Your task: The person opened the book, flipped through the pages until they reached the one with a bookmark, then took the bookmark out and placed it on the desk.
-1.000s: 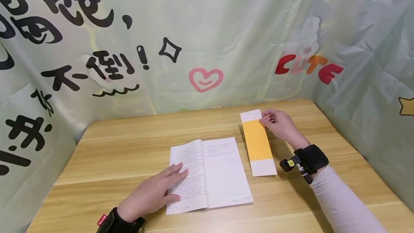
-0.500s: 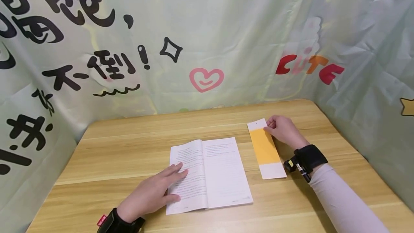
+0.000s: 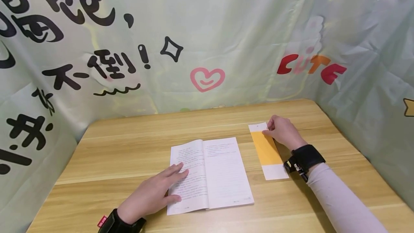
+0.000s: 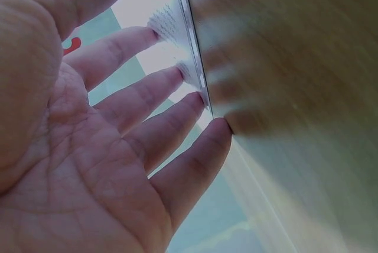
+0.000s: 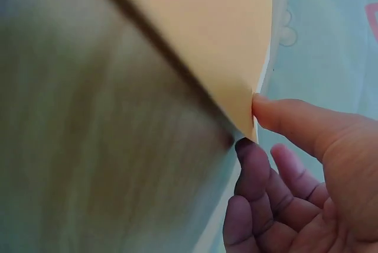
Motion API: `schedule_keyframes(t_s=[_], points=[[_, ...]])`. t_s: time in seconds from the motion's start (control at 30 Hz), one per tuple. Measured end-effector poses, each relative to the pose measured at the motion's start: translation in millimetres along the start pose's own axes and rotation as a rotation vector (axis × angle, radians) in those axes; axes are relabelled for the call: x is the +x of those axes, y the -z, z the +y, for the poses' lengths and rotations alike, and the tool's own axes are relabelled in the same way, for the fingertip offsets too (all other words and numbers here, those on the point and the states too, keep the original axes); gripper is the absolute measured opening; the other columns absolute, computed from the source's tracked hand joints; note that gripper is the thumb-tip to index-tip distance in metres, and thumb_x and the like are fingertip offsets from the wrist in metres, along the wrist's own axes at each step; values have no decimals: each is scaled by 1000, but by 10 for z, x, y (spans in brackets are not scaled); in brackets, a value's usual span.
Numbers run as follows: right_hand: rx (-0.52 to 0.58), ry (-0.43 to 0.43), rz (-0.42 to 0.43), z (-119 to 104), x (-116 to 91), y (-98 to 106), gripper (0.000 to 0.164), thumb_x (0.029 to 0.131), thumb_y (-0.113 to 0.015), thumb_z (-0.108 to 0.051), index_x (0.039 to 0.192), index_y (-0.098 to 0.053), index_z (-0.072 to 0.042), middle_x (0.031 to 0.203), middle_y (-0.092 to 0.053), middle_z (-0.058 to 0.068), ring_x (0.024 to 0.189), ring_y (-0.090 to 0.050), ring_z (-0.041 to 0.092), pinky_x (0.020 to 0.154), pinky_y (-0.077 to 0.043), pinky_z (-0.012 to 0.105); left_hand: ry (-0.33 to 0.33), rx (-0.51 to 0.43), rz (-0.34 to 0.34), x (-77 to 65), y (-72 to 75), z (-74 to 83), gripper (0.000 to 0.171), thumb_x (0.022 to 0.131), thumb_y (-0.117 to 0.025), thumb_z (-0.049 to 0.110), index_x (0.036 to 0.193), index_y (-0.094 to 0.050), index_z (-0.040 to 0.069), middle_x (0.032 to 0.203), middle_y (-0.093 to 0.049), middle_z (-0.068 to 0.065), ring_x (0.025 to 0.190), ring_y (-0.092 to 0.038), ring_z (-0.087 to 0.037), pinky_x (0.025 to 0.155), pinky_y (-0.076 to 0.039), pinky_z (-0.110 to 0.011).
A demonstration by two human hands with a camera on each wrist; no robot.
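An open book (image 3: 228,175) with printed pages lies on the wooden table. My left hand (image 3: 152,193) rests on its left page, fingers straight and spread. In the left wrist view the fingertips reach the book's edge (image 4: 192,34), close over the tabletop. Right of the book is a long white bookmark (image 3: 266,148) with a yellow-orange middle and a small hole at its far end. My right hand (image 3: 284,132) pinches its right edge near that end. The right wrist view shows the thumb (image 5: 289,120) on the bookmark's face (image 5: 218,34) and the index fingertip under its edge.
The wooden table (image 3: 129,143) ends at a pale printed cloth (image 3: 239,39) hanging behind it and along both sides. Black straps (image 3: 308,159) circle the wrists, and a light sleeve (image 3: 343,197) covers the right forearm.
My right hand has moved the bookmark to the right and nearer to me, down close to the tabletop. The left hand and book have stayed in place.
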State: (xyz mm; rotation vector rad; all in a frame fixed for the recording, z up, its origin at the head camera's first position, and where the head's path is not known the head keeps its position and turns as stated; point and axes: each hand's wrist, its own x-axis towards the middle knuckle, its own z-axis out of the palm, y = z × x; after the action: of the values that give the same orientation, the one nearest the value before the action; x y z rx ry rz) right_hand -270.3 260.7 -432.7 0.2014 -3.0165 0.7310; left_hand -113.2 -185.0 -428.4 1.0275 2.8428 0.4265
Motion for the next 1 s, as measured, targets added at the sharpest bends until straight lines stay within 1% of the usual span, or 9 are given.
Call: schedule_keyframes(t_s=[0.13,0.27,0.4,0.53,0.67,0.8,0.93,1.0], points=[[-11,-3,7,-26,-25,22,30,82,-76,-25,87,-54,-5,77,-57,7,62,-50,20,54,-40,31,-1,1,1,-6,-2,2,70,85,-70,39,147,-45,15,151,-34,-9,132,-38,-26,95,-43,-43],[-17,-5,-2,-43,-35,28,25,83,-75,-22,88,-58,-5,79,-60,7,64,-52,21,56,-42,32,0,2,2,-7,-2,6,70,85,-70,39,147,-45,15,151,-34,-9,132,-38,-26,95,-43,-43],[-19,19,8,-50,-38,13,20,84,-75,-20,86,-62,-6,78,-61,6,67,-52,21,60,-44,33,-2,5,-1,-4,10,6,70,86,-70,38,147,-45,15,151,-34,-10,132,-37,-26,95,-43,-43],[-18,51,25,-82,-76,36,17,84,-75,-20,84,-64,-6,75,-60,3,65,-52,20,60,-44,33,-7,2,0,3,18,6,70,86,-70,38,147,-45,14,151,-34,-11,132,-37,-27,95,-44,-43],[-5,91,24,-156,-185,89,14,85,-73,-19,83,-67,-7,73,-61,1,64,-53,18,61,-45,33,-3,-4,-2,10,20,5,69,86,-70,37,146,-45,14,150,-35,-11,132,-37,-27,95,-43,-43],[11,146,15,-253,-352,127,11,86,-73,-20,84,-69,-10,74,-63,-3,67,-56,16,63,-46,33,2,-6,-7,3,23,1,70,86,-70,38,146,-45,14,150,-35,-11,132,-38,-27,95,-44,-43],[1,205,-10,-327,-535,153,14,87,-71,-23,89,-72,-10,80,-67,-3,74,-61,17,67,-50,36,-2,-7,-2,-2,21,2,70,86,-70,38,146,-45,15,150,-35,-11,132,-38,-27,94,-44,-43],[-3,212,-38,-346,-609,162,18,88,-70,-24,94,-73,-8,84,-68,-1,78,-63,18,69,-51,36,-3,-7,0,-4,20,6,70,86,-70,39,146,-45,15,150,-35,-10,132,-38,-26,94,-44,-43]])
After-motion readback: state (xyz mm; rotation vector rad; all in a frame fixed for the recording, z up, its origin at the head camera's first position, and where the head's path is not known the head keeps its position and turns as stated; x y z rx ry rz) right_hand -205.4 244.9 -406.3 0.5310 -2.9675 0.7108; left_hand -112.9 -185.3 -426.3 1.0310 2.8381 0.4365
